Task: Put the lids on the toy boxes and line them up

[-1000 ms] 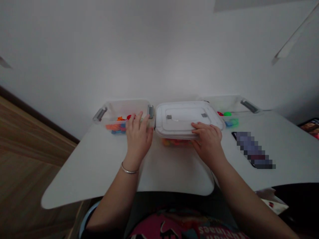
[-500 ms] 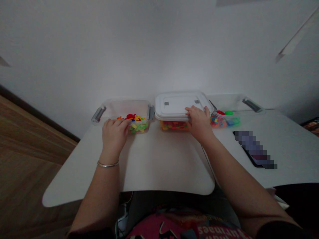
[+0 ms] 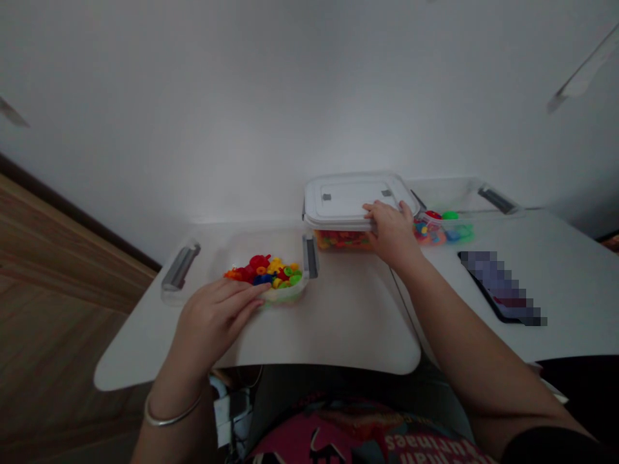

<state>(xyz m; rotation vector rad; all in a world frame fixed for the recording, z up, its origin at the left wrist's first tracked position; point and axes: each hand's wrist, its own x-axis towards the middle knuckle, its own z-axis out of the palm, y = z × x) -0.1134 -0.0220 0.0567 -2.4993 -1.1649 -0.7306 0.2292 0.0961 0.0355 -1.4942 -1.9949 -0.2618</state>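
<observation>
A clear plastic box (image 3: 285,293) with grey latches sits at the left of the table, holding small red, yellow, blue and green plastic pieces (image 3: 264,270). My left hand (image 3: 217,312) is closed over its front rim, fingers along the edge and the thumb hidden. In the middle stands a second box (image 3: 338,240) of orange and red pieces, topped by a white lid (image 3: 355,196) that looks stacked in layers. My right hand (image 3: 394,233) lies over the lid's front right edge, fingertips on top and the thumb side low against the front.
To the right of the lidded box is another clear open box (image 3: 459,222) with coloured pieces. A phone (image 3: 500,290) lies on the white table (image 3: 338,322) nearer to me. The wall (image 3: 290,116) rises right behind the boxes; a wooden panel (image 3: 58,309) stands at the left.
The left box has come toward me and away from the wall, drawn by my left hand. My right hand stays on the lid. The view has shifted slightly.
</observation>
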